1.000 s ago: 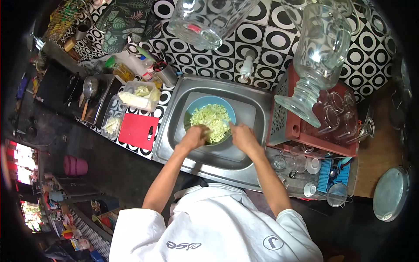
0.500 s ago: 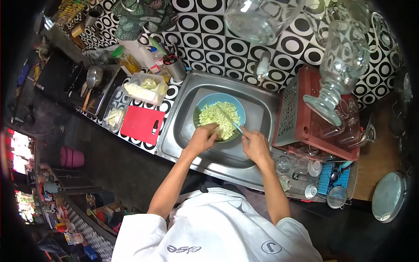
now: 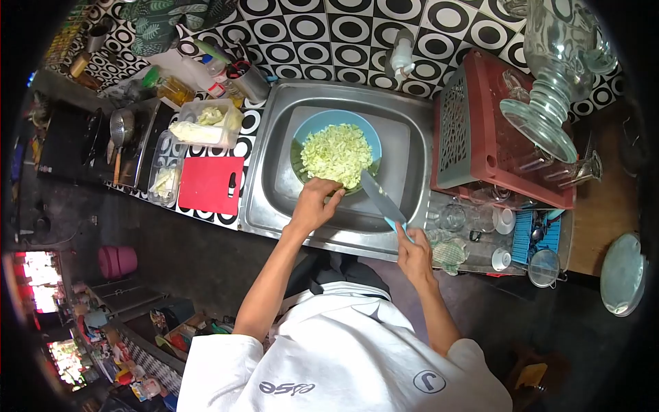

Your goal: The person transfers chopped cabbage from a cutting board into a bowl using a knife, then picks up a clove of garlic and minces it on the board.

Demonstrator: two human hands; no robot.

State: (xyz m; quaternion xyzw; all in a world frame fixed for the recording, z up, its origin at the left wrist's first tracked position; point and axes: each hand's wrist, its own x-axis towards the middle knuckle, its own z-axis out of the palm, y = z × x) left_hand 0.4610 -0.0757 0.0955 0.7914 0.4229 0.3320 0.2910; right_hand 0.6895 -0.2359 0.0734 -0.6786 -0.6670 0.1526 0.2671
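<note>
A blue bowl full of finely chopped pale green cabbage stands on a grey board over the sink basin. My left hand is closed on the bowl's near rim, its fingertips bent over the edge by the cabbage. In my right hand is a knife, gripped by its light blue handle. Its wide blade points up and left, with the tip by the bowl's right near edge and small bits stuck on the metal.
Left of the metal sink lie a red cutting board and two clear containers with pale cabbage pieces. A red dish rack stands on the right, above glasses and a blue cutlery basket. A tap juts from the wall.
The knife has come out of the cabbage, back toward me and right, with my right hand lower. My left hand stays at the bowl's near rim. The view has shifted.
</note>
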